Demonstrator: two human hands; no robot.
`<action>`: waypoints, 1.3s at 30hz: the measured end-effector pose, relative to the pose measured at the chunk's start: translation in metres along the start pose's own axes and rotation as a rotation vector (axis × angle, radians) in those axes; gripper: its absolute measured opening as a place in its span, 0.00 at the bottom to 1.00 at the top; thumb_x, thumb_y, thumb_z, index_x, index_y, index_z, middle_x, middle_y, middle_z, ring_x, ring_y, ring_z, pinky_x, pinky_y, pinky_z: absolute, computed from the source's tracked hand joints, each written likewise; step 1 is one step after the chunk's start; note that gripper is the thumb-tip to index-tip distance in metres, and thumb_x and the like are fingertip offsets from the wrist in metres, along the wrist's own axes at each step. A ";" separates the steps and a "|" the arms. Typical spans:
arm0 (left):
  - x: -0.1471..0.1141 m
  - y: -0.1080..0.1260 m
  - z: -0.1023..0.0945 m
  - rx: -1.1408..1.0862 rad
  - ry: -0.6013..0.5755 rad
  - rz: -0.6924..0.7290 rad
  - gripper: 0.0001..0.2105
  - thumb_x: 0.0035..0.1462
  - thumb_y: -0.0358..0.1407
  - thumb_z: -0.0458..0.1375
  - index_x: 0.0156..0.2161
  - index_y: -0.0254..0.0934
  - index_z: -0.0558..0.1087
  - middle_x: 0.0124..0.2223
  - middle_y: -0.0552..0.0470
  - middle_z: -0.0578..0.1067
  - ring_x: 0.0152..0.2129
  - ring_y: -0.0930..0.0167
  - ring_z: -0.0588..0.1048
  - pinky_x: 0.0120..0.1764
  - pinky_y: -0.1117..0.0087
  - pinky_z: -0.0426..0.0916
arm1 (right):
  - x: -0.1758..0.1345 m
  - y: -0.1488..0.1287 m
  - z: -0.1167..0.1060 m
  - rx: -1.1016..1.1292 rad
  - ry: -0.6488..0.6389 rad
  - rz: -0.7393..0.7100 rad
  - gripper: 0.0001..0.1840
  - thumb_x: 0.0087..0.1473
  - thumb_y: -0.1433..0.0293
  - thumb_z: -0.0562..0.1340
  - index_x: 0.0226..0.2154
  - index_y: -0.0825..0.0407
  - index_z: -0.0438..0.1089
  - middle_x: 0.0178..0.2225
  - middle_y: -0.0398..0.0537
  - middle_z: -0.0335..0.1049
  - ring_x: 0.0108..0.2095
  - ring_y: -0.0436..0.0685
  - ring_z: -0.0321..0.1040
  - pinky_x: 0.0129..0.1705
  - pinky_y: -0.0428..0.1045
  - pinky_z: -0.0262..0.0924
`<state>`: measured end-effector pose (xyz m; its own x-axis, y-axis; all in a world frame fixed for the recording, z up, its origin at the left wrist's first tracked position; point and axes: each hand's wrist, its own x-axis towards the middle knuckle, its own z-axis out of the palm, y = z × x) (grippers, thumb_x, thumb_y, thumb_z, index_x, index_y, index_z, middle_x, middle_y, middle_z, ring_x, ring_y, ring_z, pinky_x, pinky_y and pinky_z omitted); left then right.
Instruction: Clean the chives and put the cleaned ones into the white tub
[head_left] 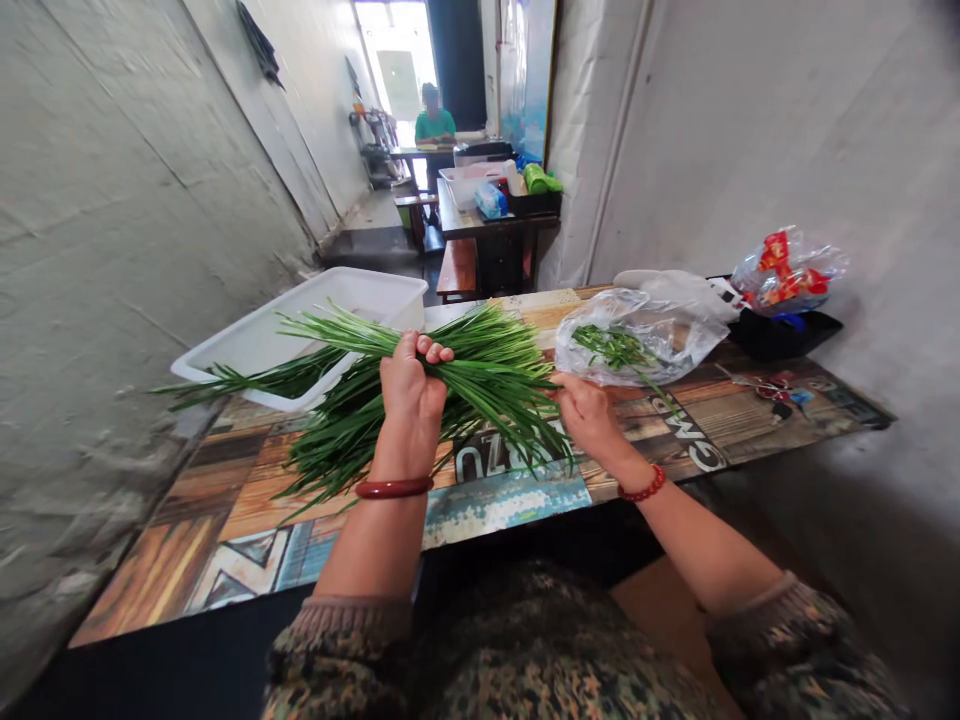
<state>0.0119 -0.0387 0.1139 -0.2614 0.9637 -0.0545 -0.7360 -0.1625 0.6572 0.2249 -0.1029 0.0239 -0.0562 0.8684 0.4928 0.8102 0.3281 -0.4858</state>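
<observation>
My left hand (414, 385) is wrapped round a bunch of green chives (491, 385), held above the table. The leaves fan out to the right and the pale stem ends point left. At the right tips of that bunch, my right hand (589, 418) is closed in a pinch on a chive leaf; its fingertips are partly hidden. Beneath both lies a larger pile of chives (337, 440), spread across the patterned table (255, 480). A clear plastic bag (675, 335) with picked green bits (611, 345) on it sits just beyond my right hand.
A white plastic tub (382, 285) stands at the back left, with chives over its near rim. To the right are keys (776, 388), a black bag (784, 335) and a red-printed clear bag (795, 270). A person in green (435, 125) sits at a far table.
</observation>
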 end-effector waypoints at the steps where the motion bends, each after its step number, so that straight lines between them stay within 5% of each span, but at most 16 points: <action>1: -0.001 -0.001 0.001 0.001 -0.001 0.000 0.14 0.63 0.25 0.49 0.25 0.36 0.57 0.18 0.62 0.59 0.12 0.81 0.57 0.20 0.77 0.60 | 0.001 0.002 0.002 -0.001 0.012 0.013 0.18 0.57 0.77 0.49 0.41 0.52 0.72 0.33 0.49 0.76 0.33 0.57 0.72 0.37 0.48 0.61; 8: 0.001 -0.001 0.003 -0.020 0.027 -0.011 0.14 0.63 0.24 0.49 0.25 0.37 0.56 0.18 0.62 0.58 0.11 0.81 0.56 0.19 0.77 0.59 | 0.012 0.035 0.008 0.194 0.025 0.087 0.20 0.54 0.75 0.49 0.42 0.52 0.73 0.34 0.50 0.75 0.34 0.58 0.70 0.36 0.50 0.60; 14: 0.015 0.016 -0.006 -0.078 0.073 -0.015 0.15 0.64 0.24 0.46 0.25 0.37 0.54 0.17 0.63 0.55 0.11 0.82 0.55 0.19 0.79 0.58 | 0.023 0.063 0.004 0.773 0.103 0.471 0.16 0.56 0.63 0.54 0.42 0.52 0.70 0.24 0.42 0.69 0.24 0.51 0.64 0.29 0.47 0.59; 19: 0.013 0.004 0.003 -0.077 0.036 -0.076 0.16 0.64 0.23 0.45 0.24 0.37 0.53 0.17 0.63 0.54 0.11 0.82 0.55 0.19 0.79 0.58 | 0.019 0.013 0.012 1.321 -0.205 0.523 0.12 0.48 0.66 0.65 0.39 0.49 0.73 0.38 0.45 0.76 0.39 0.54 0.72 0.43 0.49 0.66; 24: 0.015 0.003 0.003 -0.053 0.063 -0.042 0.16 0.64 0.24 0.45 0.24 0.37 0.54 0.17 0.63 0.55 0.11 0.82 0.55 0.19 0.79 0.58 | -0.004 -0.027 0.016 1.607 -0.645 0.677 0.11 0.54 0.63 0.63 0.37 0.52 0.70 0.35 0.50 0.76 0.33 0.54 0.73 0.32 0.48 0.68; 28: 0.019 0.009 -0.004 -0.034 0.084 -0.003 0.15 0.65 0.25 0.45 0.25 0.37 0.55 0.17 0.63 0.56 0.11 0.82 0.55 0.19 0.79 0.58 | -0.017 -0.020 0.010 1.637 -0.667 0.838 0.09 0.58 0.66 0.59 0.39 0.53 0.68 0.30 0.49 0.74 0.20 0.46 0.64 0.17 0.39 0.53; 33: 0.018 0.006 -0.004 -0.011 0.066 0.011 0.15 0.65 0.25 0.45 0.25 0.36 0.56 0.18 0.63 0.56 0.11 0.82 0.56 0.20 0.78 0.58 | -0.017 -0.007 -0.006 1.516 -0.655 0.801 0.09 0.59 0.66 0.56 0.40 0.53 0.67 0.25 0.44 0.70 0.14 0.42 0.48 0.14 0.39 0.38; 36: 0.017 0.003 0.000 0.011 0.046 0.030 0.15 0.64 0.24 0.45 0.24 0.36 0.57 0.18 0.62 0.57 0.12 0.82 0.56 0.20 0.78 0.59 | -0.016 -0.005 -0.018 1.311 -0.713 0.581 0.15 0.61 0.59 0.54 0.38 0.53 0.67 0.28 0.45 0.70 0.17 0.43 0.50 0.16 0.40 0.42; 39: 0.016 0.000 0.002 0.031 0.050 0.029 0.15 0.63 0.23 0.45 0.24 0.36 0.57 0.18 0.62 0.57 0.11 0.81 0.56 0.19 0.77 0.58 | -0.016 0.000 -0.024 0.849 -0.715 0.183 0.15 0.63 0.63 0.53 0.31 0.53 0.68 0.26 0.44 0.68 0.21 0.47 0.57 0.21 0.42 0.53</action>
<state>0.0089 -0.0226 0.1146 -0.3139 0.9467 -0.0720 -0.7080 -0.1828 0.6822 0.2398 -0.1261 0.0330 -0.5197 0.8538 -0.0312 0.1960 0.0836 -0.9770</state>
